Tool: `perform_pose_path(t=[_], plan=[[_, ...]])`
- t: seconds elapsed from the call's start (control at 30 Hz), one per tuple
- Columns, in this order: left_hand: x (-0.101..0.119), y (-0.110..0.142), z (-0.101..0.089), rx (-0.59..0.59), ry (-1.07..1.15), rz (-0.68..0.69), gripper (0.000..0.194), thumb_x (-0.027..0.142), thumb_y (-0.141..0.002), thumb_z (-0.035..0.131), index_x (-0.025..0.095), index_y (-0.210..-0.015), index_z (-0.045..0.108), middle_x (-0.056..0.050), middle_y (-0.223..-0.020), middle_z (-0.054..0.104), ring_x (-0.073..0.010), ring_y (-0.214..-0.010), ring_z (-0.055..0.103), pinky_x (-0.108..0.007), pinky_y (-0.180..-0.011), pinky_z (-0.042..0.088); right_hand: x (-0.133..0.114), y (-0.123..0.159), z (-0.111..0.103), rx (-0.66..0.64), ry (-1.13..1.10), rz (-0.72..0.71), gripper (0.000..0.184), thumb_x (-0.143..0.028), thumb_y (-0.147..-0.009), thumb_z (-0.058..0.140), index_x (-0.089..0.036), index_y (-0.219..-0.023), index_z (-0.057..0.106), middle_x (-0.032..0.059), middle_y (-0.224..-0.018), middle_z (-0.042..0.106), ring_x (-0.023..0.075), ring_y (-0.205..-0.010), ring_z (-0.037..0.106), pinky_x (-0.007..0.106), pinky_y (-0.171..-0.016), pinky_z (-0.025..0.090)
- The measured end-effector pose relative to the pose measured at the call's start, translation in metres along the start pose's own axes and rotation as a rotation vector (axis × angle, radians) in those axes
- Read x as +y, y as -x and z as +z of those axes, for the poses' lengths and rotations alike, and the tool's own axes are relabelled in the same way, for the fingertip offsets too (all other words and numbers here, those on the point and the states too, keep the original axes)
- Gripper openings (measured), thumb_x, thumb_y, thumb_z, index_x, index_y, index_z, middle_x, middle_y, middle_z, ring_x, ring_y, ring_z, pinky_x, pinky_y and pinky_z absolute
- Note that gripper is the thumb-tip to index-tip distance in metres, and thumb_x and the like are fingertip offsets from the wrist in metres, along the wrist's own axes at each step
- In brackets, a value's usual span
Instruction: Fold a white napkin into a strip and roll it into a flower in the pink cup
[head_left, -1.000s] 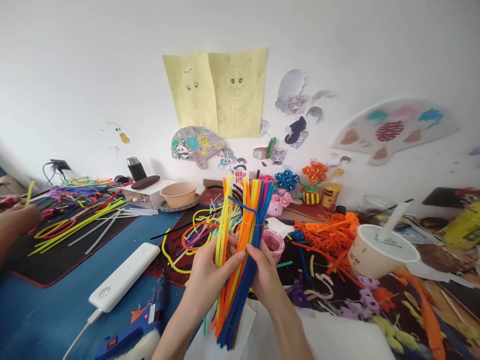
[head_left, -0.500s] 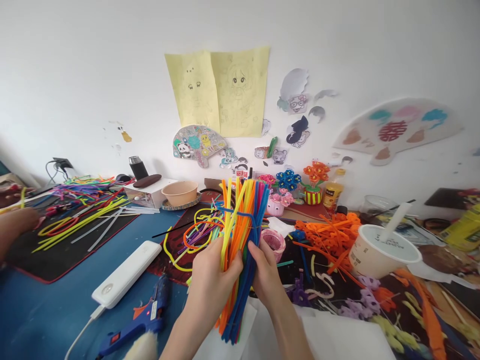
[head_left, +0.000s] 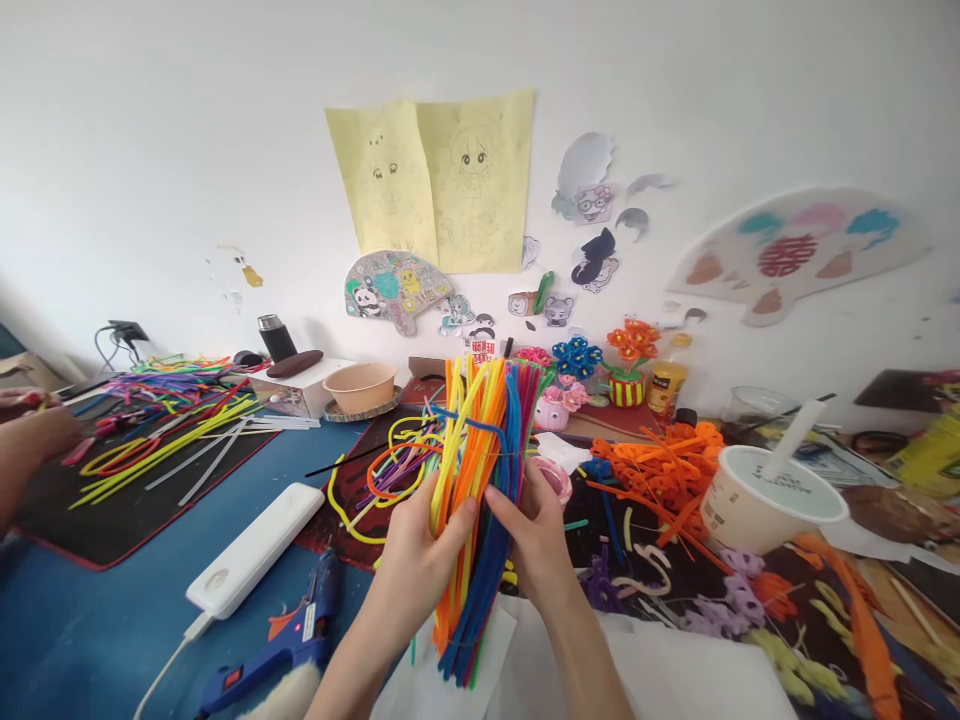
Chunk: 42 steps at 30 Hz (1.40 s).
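Observation:
A thick bundle of pipe cleaners point(head_left: 487, 430) stands nearly upright between my two hands, in yellow, orange, blue, pink and some green. One blue stem is bent across its upper front. My left hand point(head_left: 420, 550) wraps the yellow and orange side, with its thumb pressed on the front. On the blue and pink side, my right hand point(head_left: 536, 530) grips the bundle, thumb also in front. The fingers behind the bundle are partly hidden. White paper point(head_left: 525, 670) lies below its lower ends.
A blue glue gun point(head_left: 277, 645) and a white power bank point(head_left: 255, 550) lie left of my arms. Orange strips point(head_left: 652, 465) and a lidded cup with a straw point(head_left: 772, 500) are at right. Another person's hand point(head_left: 37, 440) works at far left, by loose pipe cleaners point(head_left: 165, 470).
The bundle has fanned out a little, showing more pink and green at its right side. Both hands have shifted slightly on it. The other person's hand moved a little.

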<state>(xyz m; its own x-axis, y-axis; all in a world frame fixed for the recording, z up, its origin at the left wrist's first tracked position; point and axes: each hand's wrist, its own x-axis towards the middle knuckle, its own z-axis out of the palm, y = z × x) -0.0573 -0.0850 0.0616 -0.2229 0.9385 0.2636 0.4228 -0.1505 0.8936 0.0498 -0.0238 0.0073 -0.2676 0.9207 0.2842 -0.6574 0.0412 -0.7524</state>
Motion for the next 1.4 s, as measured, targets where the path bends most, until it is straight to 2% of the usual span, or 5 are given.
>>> perform_pose_path(t=[0.2, 0.4, 0.97, 1.17, 1.4], plan=[[0.003, 0.005, 0.0, -0.036, 0.464, -0.335, 0.039, 0.046, -0.078, 0.072, 0.017, -0.103, 0.068, -0.005, -0.095, 0.073, -0.0226, -0.092, 0.067, -0.026, -0.075, 0.051, -0.007, -0.001, 0.0, 0.002, 0.026, 0.012, 0.039, -0.034, -0.075, 0.078, -0.025, -0.109, 0.063, 0.0024, -0.1, 0.072, 0.0207, -0.089, 0.069, 0.033, -0.081, 0.055], [0.006, 0.004, -0.002, -0.074, 0.647, -0.387, 0.04, 0.044, -0.074, 0.078, 0.016, -0.1, 0.068, -0.005, -0.089, 0.074, -0.02, -0.079, 0.069, -0.028, -0.075, 0.055, -0.013, 0.001, 0.002, 0.014, 0.032, 0.05, 0.036, -0.037, -0.075, 0.078, -0.025, -0.105, 0.063, 0.0011, -0.091, 0.072, 0.0193, -0.078, 0.068, 0.032, -0.072, 0.056], [-0.01, -0.001, -0.008, 0.022, -0.064, -0.086, 0.033, 0.045, -0.078, 0.067, 0.015, -0.092, 0.068, -0.005, -0.085, 0.071, -0.0234, -0.08, 0.064, -0.032, -0.071, 0.052, -0.006, 0.0, 0.0, 0.053, 0.098, 0.008, 0.044, -0.035, -0.076, 0.077, -0.025, -0.115, 0.06, 0.0026, -0.099, 0.072, 0.0206, -0.091, 0.068, 0.034, -0.083, 0.054], [-0.013, 0.0, -0.011, 0.029, -0.079, -0.088, 0.037, 0.05, -0.082, 0.061, 0.015, -0.069, 0.059, 0.001, -0.064, 0.055, -0.0127, -0.062, 0.046, -0.023, -0.055, 0.038, -0.013, 0.003, 0.007, -0.009, 0.097, 0.069, 0.052, -0.029, -0.071, 0.081, -0.026, -0.117, 0.056, 0.0024, -0.101, 0.072, 0.0204, -0.09, 0.068, 0.035, -0.083, 0.055], [-0.005, -0.001, -0.008, 0.023, 0.047, -0.143, 0.034, 0.05, -0.082, 0.063, 0.016, -0.082, 0.062, -0.002, -0.077, 0.059, -0.0154, -0.071, 0.049, -0.025, -0.061, 0.041, -0.006, -0.002, -0.001, 0.133, 0.136, -0.01, 0.058, -0.027, -0.069, 0.081, -0.024, -0.12, 0.056, 0.003, -0.101, 0.073, 0.0202, -0.087, 0.069, 0.033, -0.078, 0.056]])
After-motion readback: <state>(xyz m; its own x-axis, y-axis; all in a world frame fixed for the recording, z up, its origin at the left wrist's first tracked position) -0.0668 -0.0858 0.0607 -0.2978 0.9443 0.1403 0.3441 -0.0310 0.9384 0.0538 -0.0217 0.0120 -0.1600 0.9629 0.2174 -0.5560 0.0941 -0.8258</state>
